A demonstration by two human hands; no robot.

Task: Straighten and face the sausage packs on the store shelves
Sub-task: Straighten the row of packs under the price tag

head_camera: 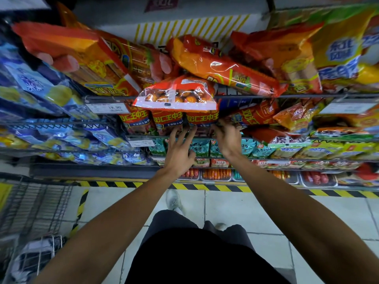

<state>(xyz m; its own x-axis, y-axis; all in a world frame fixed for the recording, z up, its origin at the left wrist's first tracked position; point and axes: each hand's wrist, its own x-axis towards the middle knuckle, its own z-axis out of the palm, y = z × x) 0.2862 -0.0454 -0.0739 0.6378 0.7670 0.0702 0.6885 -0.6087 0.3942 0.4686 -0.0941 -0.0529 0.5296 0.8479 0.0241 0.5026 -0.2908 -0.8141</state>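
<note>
While both hands worked the red sausage packs [185, 119]:
Left hand [178, 153]: fingers spread wide, touching packs.
Right hand [227, 138]: fingers curled on one pack.
Risk: overhanging bag [176, 95] could fall if nudged.

A shop: wire shelves [246, 96] crammed with sausage packs [203, 119], price tags [106, 108] clipped along them.

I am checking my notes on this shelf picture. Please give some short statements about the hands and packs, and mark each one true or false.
1. Both hands reach to the row of red packs. True.
2. The left hand grips a pack tightly. False: its fingers are spread.
3. A clear-windowed bag overhangs that row. True.
4. The blue packs are to the right. False: they are to the left.
5. The right hand hangs idle. False: it is at the packs.
</note>
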